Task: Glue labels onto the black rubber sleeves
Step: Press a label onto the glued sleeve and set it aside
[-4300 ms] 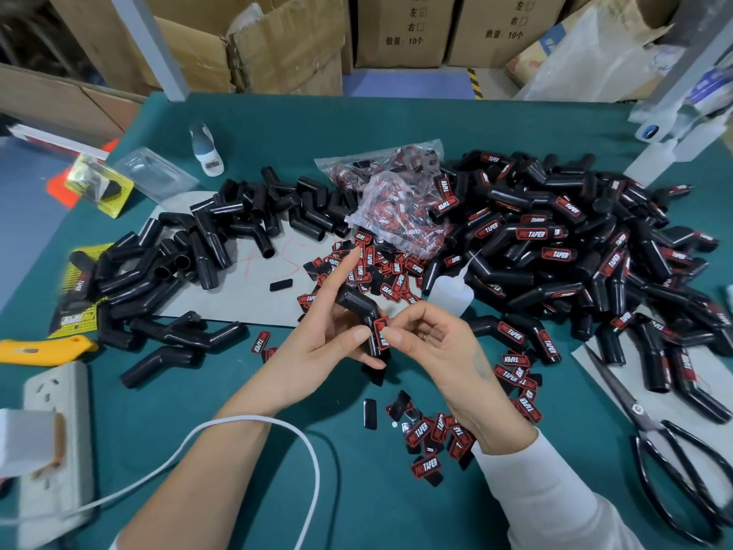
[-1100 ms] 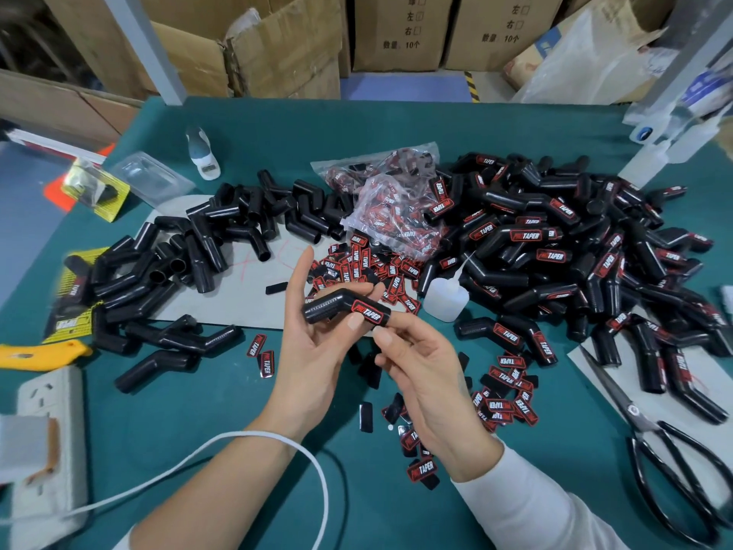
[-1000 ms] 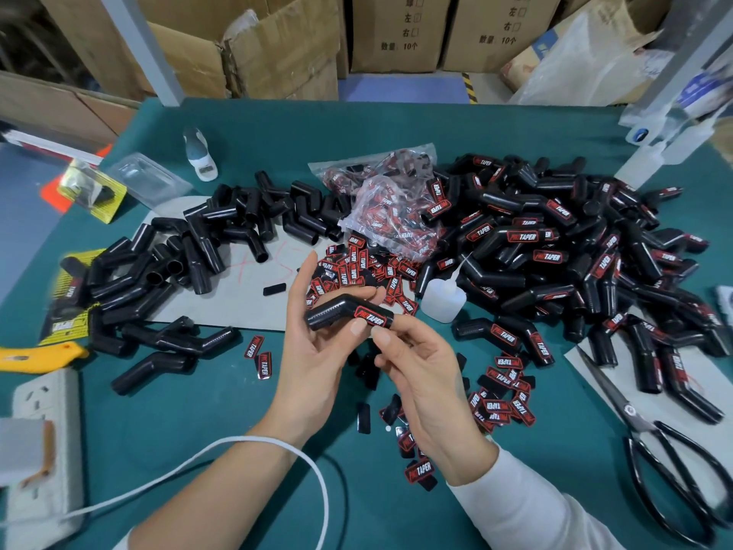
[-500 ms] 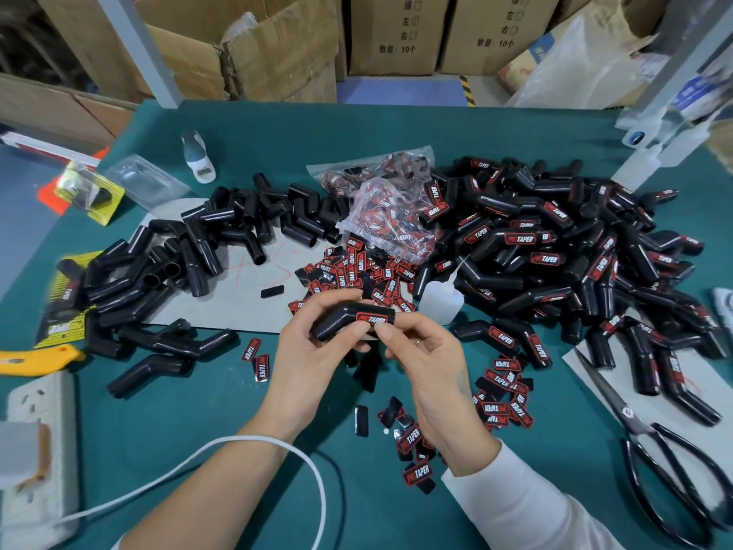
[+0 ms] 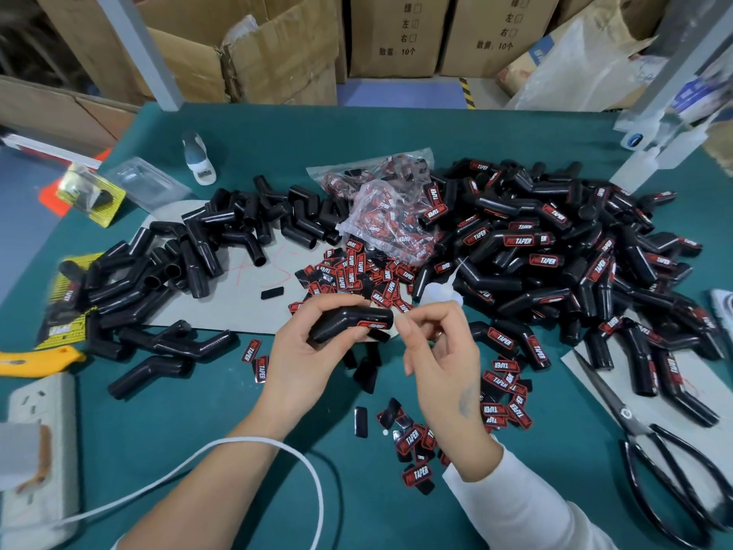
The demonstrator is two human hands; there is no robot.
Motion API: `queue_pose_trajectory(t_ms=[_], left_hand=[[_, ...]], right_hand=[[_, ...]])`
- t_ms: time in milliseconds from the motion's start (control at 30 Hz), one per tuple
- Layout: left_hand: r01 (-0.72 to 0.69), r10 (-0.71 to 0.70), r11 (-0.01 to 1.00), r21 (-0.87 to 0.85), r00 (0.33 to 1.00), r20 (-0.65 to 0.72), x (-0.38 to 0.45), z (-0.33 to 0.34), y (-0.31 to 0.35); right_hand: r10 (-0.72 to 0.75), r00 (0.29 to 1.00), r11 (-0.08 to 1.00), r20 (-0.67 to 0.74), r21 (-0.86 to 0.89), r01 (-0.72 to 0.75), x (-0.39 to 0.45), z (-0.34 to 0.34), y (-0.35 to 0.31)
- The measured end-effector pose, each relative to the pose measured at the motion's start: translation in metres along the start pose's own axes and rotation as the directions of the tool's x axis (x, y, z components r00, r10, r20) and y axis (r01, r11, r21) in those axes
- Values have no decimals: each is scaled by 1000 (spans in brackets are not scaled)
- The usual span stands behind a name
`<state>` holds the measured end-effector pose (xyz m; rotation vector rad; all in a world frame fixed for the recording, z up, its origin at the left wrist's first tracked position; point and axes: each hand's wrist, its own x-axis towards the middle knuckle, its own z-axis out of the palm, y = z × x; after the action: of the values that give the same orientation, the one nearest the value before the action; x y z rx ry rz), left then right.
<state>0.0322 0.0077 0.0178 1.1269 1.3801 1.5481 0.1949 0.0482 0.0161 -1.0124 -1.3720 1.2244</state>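
My left hand point(image 5: 305, 351) grips a bent black rubber sleeve point(image 5: 341, 321) above the green table, with a red label point(image 5: 372, 324) on its right end under the thumb. Just right of that end, my right hand point(image 5: 440, 351) has its fingers curled with nothing clearly in them. Plain sleeves point(image 5: 190, 267) are heaped at the left, labelled sleeves point(image 5: 555, 248) at the right. Loose red-and-black labels point(image 5: 353, 271) lie behind the hands, more labels point(image 5: 416, 442) near my right wrist. A small glue bottle point(image 5: 440, 295) stands behind my right hand.
Black scissors point(image 5: 654, 450) lie at the right front. A power strip point(image 5: 39, 450) with a white cable point(image 5: 198, 462) sits at the left front, a yellow knife point(image 5: 35, 361) above it. A bag of labels point(image 5: 380, 208) rests mid-table. Cardboard boxes point(image 5: 277, 53) stand behind.
My right hand has drawn back from the sleeve's labelled end, fingers curling. My left hand has kept the sleeve level and closed its fingers more tightly round it.
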Motion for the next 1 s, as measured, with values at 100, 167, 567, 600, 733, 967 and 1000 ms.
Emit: queue_pose_trajectory(t_ms=[100,167,567,600,733,967,1000], left_hand=[[-49,46,998,44,998,49,-1,-1,0],[-86,80,993,84,994,77,-1,0,0],[-91,79,987,133,992,96,-1,0,-4],[-85,72,988,129,993,97,-1,0,-4],[-93,80,987,133,992,99,0,1,-5],[-1,-5,998,71,997,78,0,0,-5],[18,-21,999,42,997,75,0,-1,-4]], right_hand=[[-54,998,996,40,-69,57,2,-3,-3],[-37,997,997,66,-70,42,5,-3,-3],[-28,994,996,104,-82,37,8,-2,-2],[-27,994,996,102,-86,36,8,-2,-2],[-43,995,994,90,-97,51,9,0,-2],[-58,997,998,-41,-24,57,8,-4,-8],[-52,997,999,-52,0,52,8,-6,-9]])
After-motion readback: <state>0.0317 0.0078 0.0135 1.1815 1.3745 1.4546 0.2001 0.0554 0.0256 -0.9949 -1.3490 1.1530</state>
